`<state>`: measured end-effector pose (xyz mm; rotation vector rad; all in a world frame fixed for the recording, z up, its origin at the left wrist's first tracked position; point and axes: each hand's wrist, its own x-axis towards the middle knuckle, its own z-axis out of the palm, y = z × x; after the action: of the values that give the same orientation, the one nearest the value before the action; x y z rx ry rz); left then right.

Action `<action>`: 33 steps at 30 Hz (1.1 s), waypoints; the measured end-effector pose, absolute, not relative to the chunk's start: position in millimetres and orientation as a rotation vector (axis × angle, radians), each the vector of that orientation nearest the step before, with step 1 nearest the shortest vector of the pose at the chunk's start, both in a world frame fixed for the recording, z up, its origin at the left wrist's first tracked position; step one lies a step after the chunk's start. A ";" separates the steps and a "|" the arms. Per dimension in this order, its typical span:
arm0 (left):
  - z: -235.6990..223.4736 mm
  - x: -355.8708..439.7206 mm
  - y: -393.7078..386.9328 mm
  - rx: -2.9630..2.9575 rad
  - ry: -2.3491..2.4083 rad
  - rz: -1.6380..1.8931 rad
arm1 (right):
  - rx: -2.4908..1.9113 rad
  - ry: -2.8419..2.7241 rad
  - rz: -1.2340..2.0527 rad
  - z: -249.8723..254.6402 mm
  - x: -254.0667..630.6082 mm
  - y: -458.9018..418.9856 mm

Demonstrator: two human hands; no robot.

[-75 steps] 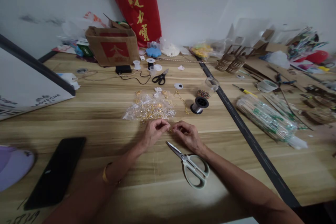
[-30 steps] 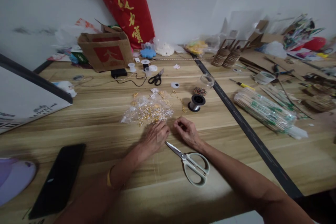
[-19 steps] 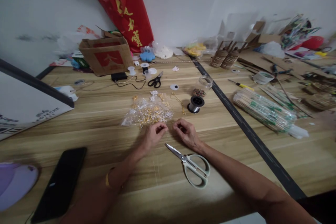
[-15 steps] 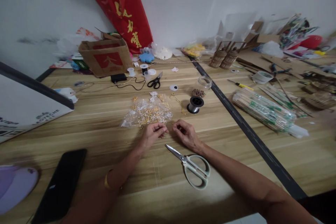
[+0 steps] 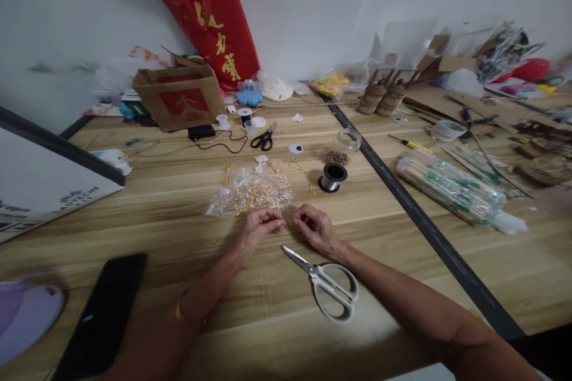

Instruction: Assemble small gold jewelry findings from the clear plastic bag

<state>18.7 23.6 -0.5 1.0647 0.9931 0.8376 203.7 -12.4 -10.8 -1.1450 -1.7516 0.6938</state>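
Observation:
My left hand (image 5: 260,227) is closed in a pinch at the near edge of a heap of small gold and silver beads and clear bags (image 5: 254,187). Whatever its fingertips hold is too small to make out. Just to the right, a small gap away, my right hand (image 5: 317,229) rests on the table with its fingers curled and thumb against the forefinger; its contents cannot be seen. Scissors with pale green handles (image 5: 333,289) lie below both hands, tips toward the left. Beyond my right hand stand a spool of clear line (image 5: 332,178) and a gold chain (image 5: 306,177).
A clear jar of dark beads (image 5: 344,147) and black scissors (image 5: 263,138) lie farther back. A phone (image 5: 102,315) is at the near left. Bundled sticks in plastic (image 5: 449,184) lie right of the black table strip (image 5: 402,193). Paper bag (image 5: 179,98) and red bag (image 5: 218,24) stand behind.
Both hands stay almost in place, with only a very slight shift of the fingers. The objects on the table lie as before.

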 end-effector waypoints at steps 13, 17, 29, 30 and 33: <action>1.4 15.3 22.1 1.154 1.013 0.823 | -1.174 -1.737 0.718 -12.1 202.9 -12.8; 0.4 15.2 22.7 1.150 1.008 0.818 | -1.169 -1.738 0.718 -12.0 201.9 -13.2; 6.5 16.4 21.3 1.052 1.005 0.814 | -1.120 -1.815 0.676 -8.9 201.7 -15.5; 6.5 16.5 21.2 1.045 1.005 0.817 | -1.116 -1.823 0.666 -9.1 201.6 -15.7; 6.4 16.5 21.2 1.045 0.995 0.817 | -1.115 -1.840 0.646 -9.7 201.8 -16.0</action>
<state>16.5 21.2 6.4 1.0448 0.9947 0.8168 201.8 -16.0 -9.7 -1.1146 -1.8401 0.6462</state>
